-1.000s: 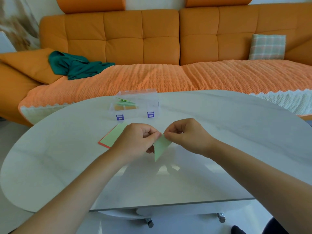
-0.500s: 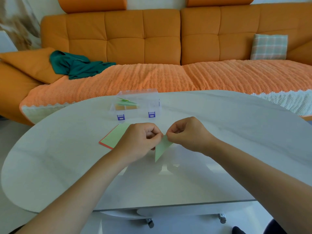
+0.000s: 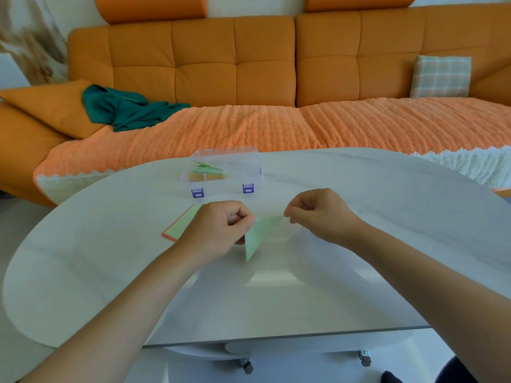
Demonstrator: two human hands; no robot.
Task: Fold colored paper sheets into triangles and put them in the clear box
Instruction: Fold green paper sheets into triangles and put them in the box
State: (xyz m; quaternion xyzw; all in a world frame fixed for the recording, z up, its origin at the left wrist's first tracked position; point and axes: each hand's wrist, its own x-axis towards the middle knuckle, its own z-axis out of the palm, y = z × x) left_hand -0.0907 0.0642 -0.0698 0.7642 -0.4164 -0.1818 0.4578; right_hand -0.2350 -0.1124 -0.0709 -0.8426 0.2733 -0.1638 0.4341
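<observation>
Green paper triangle [image 3: 260, 234] was pinched by the left hand [image 3: 218, 230] at one edge, the right hand [image 3: 318, 215] at its tip. Creasing firmly with edges matched seemed wisest.

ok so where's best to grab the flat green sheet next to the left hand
Probably its near left corner, pinched from the left: the green sheet lies flat on a red sheet, right end hidden behind the left hand, which holds the green triangle with the right hand.
</observation>
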